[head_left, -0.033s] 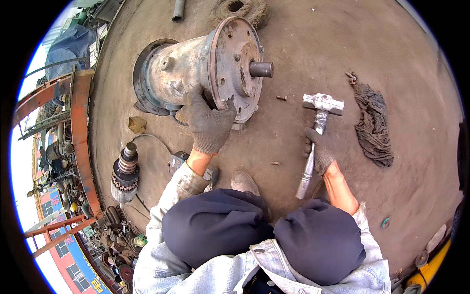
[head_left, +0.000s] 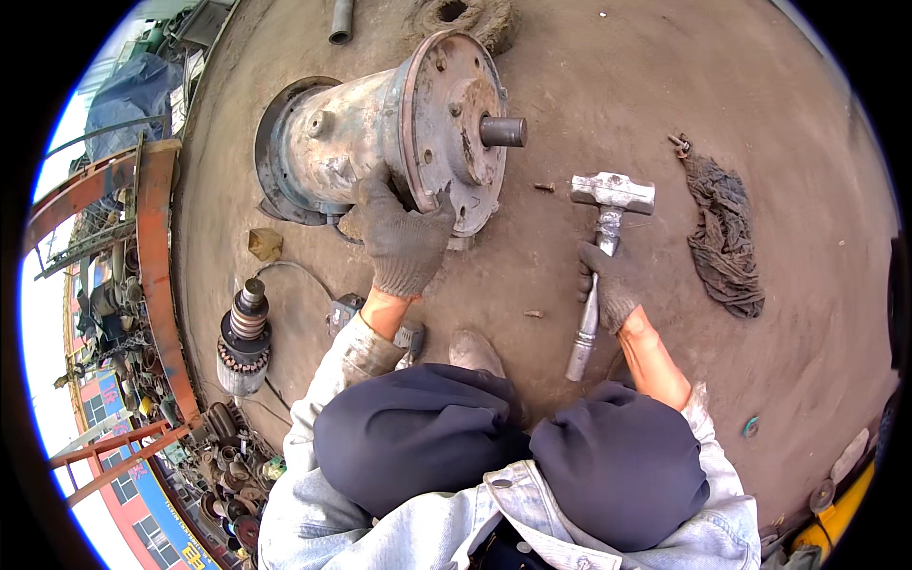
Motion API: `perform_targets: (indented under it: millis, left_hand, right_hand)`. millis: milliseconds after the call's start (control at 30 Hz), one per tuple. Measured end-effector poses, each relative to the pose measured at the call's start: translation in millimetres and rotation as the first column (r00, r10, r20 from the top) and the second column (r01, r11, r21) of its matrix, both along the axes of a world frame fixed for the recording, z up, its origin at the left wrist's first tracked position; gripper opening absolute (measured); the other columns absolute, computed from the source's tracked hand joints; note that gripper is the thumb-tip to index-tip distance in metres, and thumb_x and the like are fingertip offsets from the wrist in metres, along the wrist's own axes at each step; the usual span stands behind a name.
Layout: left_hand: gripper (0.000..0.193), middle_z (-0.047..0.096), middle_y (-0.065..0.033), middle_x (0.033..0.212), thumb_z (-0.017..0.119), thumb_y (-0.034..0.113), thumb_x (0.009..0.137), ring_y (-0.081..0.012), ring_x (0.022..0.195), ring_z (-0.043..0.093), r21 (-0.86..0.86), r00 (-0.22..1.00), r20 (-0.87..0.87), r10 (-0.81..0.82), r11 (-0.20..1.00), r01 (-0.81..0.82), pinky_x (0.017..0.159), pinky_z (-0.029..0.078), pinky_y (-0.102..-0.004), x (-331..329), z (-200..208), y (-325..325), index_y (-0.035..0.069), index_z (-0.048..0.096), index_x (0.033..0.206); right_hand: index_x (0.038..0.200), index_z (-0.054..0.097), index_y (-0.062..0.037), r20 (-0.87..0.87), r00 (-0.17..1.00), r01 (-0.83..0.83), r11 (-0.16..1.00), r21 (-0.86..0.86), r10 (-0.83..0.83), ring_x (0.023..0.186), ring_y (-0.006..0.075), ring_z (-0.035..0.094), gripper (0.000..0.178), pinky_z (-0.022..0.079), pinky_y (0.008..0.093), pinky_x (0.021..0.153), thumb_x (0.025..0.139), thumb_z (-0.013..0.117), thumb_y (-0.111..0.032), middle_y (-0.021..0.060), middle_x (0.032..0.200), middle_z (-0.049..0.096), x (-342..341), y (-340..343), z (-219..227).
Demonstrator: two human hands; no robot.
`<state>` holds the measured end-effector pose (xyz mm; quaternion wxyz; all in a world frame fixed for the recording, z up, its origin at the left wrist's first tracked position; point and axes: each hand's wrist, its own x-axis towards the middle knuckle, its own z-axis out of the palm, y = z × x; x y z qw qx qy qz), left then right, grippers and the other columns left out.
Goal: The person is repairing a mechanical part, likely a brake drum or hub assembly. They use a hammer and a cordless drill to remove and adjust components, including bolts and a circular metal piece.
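Observation:
A worn electric motor (head_left: pixel 356 123) lies on its side, its round end flange (head_left: pixel 475 90) and shaft (head_left: pixel 503 132) facing right. At the flange's near lower edge is my left hand (head_left: pixel 404 237) in a grey knit glove. Its fingers lie on the body side and its thumb on the face side, closed round the rim; part of the grip is hidden. My gloved right hand (head_left: pixel 613 283) is wrapped round the handle of a sledgehammer (head_left: pixel 622 193), whose silvery head is raised apart from the motor, to its right. Two small bolts (head_left: pixel 544 187) lie on the ground between.
An upright rotor (head_left: pixel 242 342) and a cordless power tool (head_left: pixel 344 312) are at the left. A dark rag (head_left: pixel 722 237) lies right of the hammer. A pipe (head_left: pixel 341 21) and a ring-shaped lump (head_left: pixel 465 19) lie beyond the motor. A rusty steel frame (head_left: pixel 157 247) borders scrap parts.
My right hand has shifted the hammer slightly left and up, nearer the motor. My left hand stays at the flange rim.

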<state>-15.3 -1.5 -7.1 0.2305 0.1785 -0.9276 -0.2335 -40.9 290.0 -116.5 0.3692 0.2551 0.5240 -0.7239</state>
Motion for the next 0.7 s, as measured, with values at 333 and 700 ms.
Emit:
perform_targets:
  millis: [333,700]
  left_hand:
    - [0.073,0.062,-0.0257,0.130,0.088,0.012,0.080,-0.0392,0.122,0.065,-0.197,0.997,-0.080,-0.022,0.980,0.006,0.109,0.053,-0.0463,-3,-7,3,-0.013,0.056,0.141]
    - [0.075,0.061,-0.0245,0.127,0.087,0.013,0.082,-0.0392,0.120,0.064,-0.109,1.000,0.014,0.017,0.994,-0.016,0.110,0.051,-0.0452,10,6,1,-0.014,0.053,0.143]
  right_hand:
    - [0.109,0.058,-0.0102,-0.039,0.999,-0.038,0.997,-0.060,0.035,0.057,0.0162,0.058,0.020,0.053,0.0348,0.050,0.098,0.073,-0.017,0.0023,0.079,0.058,-19,-106,35]
    - [0.098,0.058,-0.0061,-0.075,0.989,0.121,0.991,-0.060,-0.125,0.056,0.0152,0.058,0.015,0.054,0.0351,0.047,0.099,0.071,-0.015,0.0034,0.075,0.058,-42,-89,23]
